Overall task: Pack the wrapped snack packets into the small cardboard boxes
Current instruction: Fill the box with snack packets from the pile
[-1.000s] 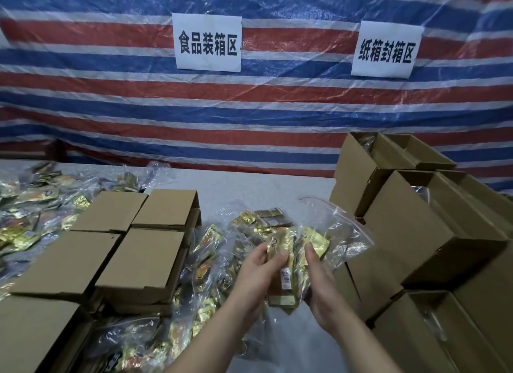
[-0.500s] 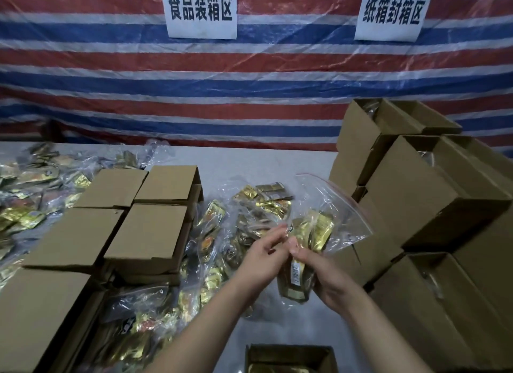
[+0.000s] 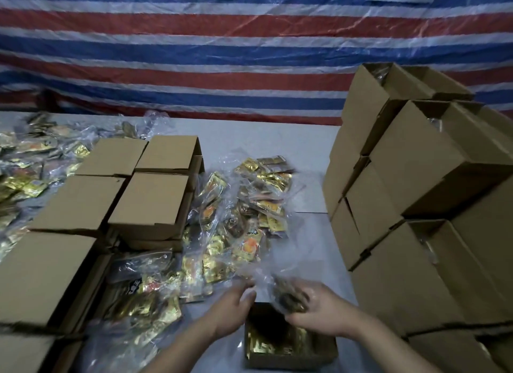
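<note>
At the near edge of the grey table (image 3: 272, 139) an open small cardboard box (image 3: 290, 357) sits with gold-wrapped packets already lying inside it. Both hands hover right above its far rim. The right hand (image 3: 319, 308) has its fingers curled round a clear bag of snack packets (image 3: 288, 295) — the bag is blurred, so its contents show only as a dark-gold clump. The left hand (image 3: 231, 308) pinches the loose plastic of the same bag at its left side, fingertips bent toward the right hand.

Beyond the hands, toward the middle of the table, lies a heap of bagged gold packets (image 3: 249, 214) in crumpled clear plastic. Along the left edge closed cardboard boxes (image 3: 155, 203) stand in rows, with more loose packets (image 3: 25, 178) spread at the far left corner. Along the right edge rises a stack of open-flapped boxes (image 3: 416, 206), several tiers high. Behind the table hangs a striped tarpaulin (image 3: 222, 53) — red, white and blue.
</note>
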### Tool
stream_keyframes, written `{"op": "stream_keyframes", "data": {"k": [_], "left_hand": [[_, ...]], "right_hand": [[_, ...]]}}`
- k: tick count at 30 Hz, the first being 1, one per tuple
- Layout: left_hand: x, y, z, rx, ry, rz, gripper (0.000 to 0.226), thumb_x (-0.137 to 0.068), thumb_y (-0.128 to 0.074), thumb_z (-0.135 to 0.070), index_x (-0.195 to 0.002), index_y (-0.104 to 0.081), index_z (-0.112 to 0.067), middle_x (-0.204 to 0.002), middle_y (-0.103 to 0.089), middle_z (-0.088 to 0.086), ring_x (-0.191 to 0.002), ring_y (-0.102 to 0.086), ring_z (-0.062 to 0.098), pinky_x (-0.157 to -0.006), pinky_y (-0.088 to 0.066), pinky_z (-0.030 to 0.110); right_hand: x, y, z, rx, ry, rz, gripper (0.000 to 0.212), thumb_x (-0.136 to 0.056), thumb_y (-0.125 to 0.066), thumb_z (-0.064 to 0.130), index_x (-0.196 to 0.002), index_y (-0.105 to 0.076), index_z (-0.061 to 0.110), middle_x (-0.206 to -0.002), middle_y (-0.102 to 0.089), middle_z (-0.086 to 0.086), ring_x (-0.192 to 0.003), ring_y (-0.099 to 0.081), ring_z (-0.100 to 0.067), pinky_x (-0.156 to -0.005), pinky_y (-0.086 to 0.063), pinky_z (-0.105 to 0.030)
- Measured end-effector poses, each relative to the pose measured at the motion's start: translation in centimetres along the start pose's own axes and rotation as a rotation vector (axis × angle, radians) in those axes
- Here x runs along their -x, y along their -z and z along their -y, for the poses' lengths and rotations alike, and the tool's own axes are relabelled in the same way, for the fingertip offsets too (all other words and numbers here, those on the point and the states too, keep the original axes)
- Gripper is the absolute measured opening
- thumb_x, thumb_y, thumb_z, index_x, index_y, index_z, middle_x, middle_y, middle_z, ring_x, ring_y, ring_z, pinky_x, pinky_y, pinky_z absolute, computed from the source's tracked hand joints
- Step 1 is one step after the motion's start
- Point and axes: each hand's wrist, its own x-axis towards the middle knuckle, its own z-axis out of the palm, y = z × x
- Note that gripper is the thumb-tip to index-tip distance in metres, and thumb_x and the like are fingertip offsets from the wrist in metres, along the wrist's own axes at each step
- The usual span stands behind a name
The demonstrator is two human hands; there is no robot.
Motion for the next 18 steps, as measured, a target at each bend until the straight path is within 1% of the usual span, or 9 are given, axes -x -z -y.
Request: {"op": "stream_keyframes", "data": {"k": [1, 3, 5, 7, 10, 13, 15, 16, 18], "left_hand": [[0.4, -1.0, 0.9, 0.046, -0.011, -0.041, 0.029, -0.106, -0.039, -0.028, -0.128, -0.056, -0.019, -0.127, -0.059, -0.006, -0.125, -0.052, 0.014, -0.103, -0.040, 0.023], [1.4, -2.2, 1.6, 0.185, -0.055, -0.091, 0.030, -0.106, -0.037, -0.014, -0.117, -0.061, -0.030, -0.118, -0.063, -0.026, -0.123, -0.052, -0.004, -0.098, -0.036, 0.006], [1.8, -2.7, 1.9, 0.248, -0.078, -0.093, 0.042, -0.104, -0.033, -0.001, -0.110, -0.057, -0.036, -0.113, -0.059, -0.039, -0.117, -0.049, -0.017, -0.090, -0.028, -0.005], [1.6, -3.1, 2.2, 0.252, -0.020, -0.070, 0.037, -0.105, -0.034, -0.002, -0.111, -0.059, -0.028, -0.118, -0.060, -0.019, -0.112, -0.052, -0.006, -0.087, -0.029, -0.005], [0.7, -3.8, 2.4, 0.225, 0.026, 0.003, 0.029, -0.104, -0.038, -0.009, -0.104, -0.066, -0.014, -0.113, -0.063, 0.000, -0.104, -0.057, -0.001, -0.089, -0.037, 0.004], [0.4, -4.1, 2.6, 0.313, 0.063, 0.016, 0.028, -0.097, -0.041, -0.003, -0.093, -0.069, -0.005, -0.107, -0.066, 0.009, -0.102, -0.061, 0.006, -0.098, -0.044, 0.023], [0.6, -4.1, 3.0, 0.374, 0.100, 0.009, 0.029, -0.103, -0.041, -0.017, -0.105, -0.069, -0.011, -0.112, -0.068, 0.004, -0.110, -0.061, 0.012, -0.104, -0.043, 0.029], [0.8, -4.2, 3.2, 0.372, 0.108, 0.013, 0.029, -0.106, -0.040, -0.026, -0.110, -0.069, -0.019, -0.114, -0.068, -0.003, -0.111, -0.060, 0.007, -0.103, -0.042, 0.024], [1.2, -4.4, 3.4, 0.323, 0.089, 0.028, 0.026, -0.106, -0.039, -0.036, -0.108, -0.065, -0.036, -0.113, -0.066, -0.017, -0.108, -0.056, -0.011, -0.094, -0.039, 0.008]], "right_hand": [[-0.2, -0.6, -0.3, 0.033, -0.020, 0.038, 0.037, -0.075, -0.072, 0.027, -0.111, -0.066, 0.031, -0.104, -0.071, 0.009, -0.100, -0.066, -0.005, -0.089, -0.050, -0.028], [-0.6, -1.2, -0.8, 0.119, -0.065, 0.126, 0.026, -0.073, -0.068, 0.037, -0.098, -0.066, 0.044, -0.092, -0.069, 0.022, -0.089, -0.063, 0.005, -0.080, -0.049, -0.019], [-1.2, -1.6, -1.5, 0.246, -0.122, 0.225, 0.028, -0.071, -0.063, 0.042, -0.100, -0.065, 0.041, -0.090, -0.067, 0.021, -0.091, -0.064, 0.000, -0.078, -0.049, -0.016], [-1.9, -2.7, -2.2, 0.374, -0.152, 0.327, 0.025, -0.079, -0.059, 0.035, -0.103, -0.064, 0.030, -0.096, -0.066, 0.014, -0.100, -0.065, -0.014, -0.082, -0.051, -0.020], [-2.9, -4.9, -3.2, 0.557, -0.172, 0.369, 0.036, -0.089, -0.054, 0.030, -0.124, -0.059, 0.025, -0.125, -0.064, -0.001, -0.116, -0.060, -0.022, -0.101, -0.047, -0.028], [-4.6, -6.6, -3.7, 0.618, -0.259, 0.330, 0.039, -0.089, -0.052, 0.031, -0.124, -0.060, 0.018, -0.126, -0.065, -0.008, -0.117, -0.061, -0.026, -0.097, -0.048, -0.030], [-5.3, -7.6, -4.5, 0.627, -0.325, 0.319, 0.045, -0.091, -0.044, 0.050, -0.115, -0.064, 0.017, -0.117, -0.068, -0.009, -0.113, -0.062, -0.028, -0.094, -0.046, -0.033], [-5.5, -7.9, -5.1, 0.662, -0.357, 0.335, 0.055, -0.092, -0.039, 0.058, -0.119, -0.063, 0.017, -0.122, -0.066, -0.010, -0.117, -0.060, -0.029, -0.097, -0.043, -0.035], [-5.6, -8.3, -6.5, 0.778, -0.436, 0.372, 0.064, -0.095, -0.035, 0.057, -0.142, -0.048, 0.016, -0.147, -0.050, -0.011, -0.136, -0.045, -0.028, -0.110, -0.032, -0.041]]}}
